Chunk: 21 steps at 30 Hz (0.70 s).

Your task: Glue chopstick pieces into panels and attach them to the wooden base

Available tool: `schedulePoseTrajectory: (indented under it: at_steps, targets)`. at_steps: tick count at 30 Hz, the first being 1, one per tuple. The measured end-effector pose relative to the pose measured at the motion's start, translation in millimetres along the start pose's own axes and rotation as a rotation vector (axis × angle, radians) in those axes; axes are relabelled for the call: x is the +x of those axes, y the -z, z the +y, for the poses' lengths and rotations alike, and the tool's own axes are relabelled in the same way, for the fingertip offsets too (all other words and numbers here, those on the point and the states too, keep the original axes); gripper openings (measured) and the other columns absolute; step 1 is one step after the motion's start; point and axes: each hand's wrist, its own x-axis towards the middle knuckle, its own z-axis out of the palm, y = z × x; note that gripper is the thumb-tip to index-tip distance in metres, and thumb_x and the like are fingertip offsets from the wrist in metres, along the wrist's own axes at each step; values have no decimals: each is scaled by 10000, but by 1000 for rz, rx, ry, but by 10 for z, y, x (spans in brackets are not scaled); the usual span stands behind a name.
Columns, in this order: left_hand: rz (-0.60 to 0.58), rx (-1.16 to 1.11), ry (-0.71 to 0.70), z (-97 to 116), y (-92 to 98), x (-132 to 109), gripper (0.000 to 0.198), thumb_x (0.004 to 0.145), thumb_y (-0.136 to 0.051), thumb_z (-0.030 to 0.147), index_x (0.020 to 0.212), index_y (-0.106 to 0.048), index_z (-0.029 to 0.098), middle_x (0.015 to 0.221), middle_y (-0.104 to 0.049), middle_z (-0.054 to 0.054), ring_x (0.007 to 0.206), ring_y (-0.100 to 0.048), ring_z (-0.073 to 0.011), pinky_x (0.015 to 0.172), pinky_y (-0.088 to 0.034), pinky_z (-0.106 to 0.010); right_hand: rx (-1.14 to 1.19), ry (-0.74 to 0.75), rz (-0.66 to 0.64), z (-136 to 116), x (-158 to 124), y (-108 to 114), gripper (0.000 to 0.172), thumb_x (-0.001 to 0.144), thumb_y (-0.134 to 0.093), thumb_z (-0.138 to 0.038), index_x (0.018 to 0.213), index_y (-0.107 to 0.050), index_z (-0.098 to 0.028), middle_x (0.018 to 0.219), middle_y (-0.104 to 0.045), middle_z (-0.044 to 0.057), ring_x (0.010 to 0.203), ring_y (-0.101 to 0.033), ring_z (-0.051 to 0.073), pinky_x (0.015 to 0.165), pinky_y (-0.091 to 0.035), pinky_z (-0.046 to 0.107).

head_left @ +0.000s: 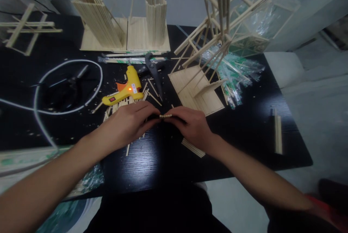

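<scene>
Pinching a short stick row from both edges, with the fingers of the left hand and of the right hand closed to a narrow gap, thumb below and forefinger above. Gripped so, perhaps, to press the thin sticks flush and stop any from fanning out. Held midway between the hands, apparently clear of the counter, with ends facing the camera, probably to check evenness by eye.

Just past the left hand, and partly hidden by it, a pile of loose sticks, likely there for easy picking. Across the pile, a glue gun, with an orange light glowing and the nozzle pointing away from the hands, presumably to keep heat off skin. Just beside the nozzle, black pliers, within reach of either side.

Just below the right hand, flat on the counter, a strip of sticks lying side by side, perhaps put there to be near yet out of the way.

Farther out, beyond the right hand, a base, with a tall frame rising over or behind it; hard to tell which. Along the far edge, on boards, a narrow tube and a wider tube, apparently parked beyond elbow range.
</scene>
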Motion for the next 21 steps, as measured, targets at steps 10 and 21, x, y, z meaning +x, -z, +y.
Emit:
schedulePoseTrajectory:
  at_steps: [10, 21]
  targets:
    - [174, -31, 121, 18, 154, 5, 124, 979, -648, 267, 891, -651, 179, 811, -689, -7, 698, -657, -143, 656, -486, -266, 2, -10, -3, -28, 11, 20, 78, 972, -708, -201, 1030, -758, -214, 1011, -807, 34, 923, -773, 165, 861, -616, 291]
    - [215, -54, 282, 18, 154, 1, 142, 1017, -583, 255, 964, -702, 196, 860, -746, 3, 741, -696, -142, 702, -526, -274, 15, -10, 13, -36, 12, 9, 67, 971, -708, -204, 1003, -766, -215, 975, -805, 22, 894, -770, 156, 844, -620, 285]
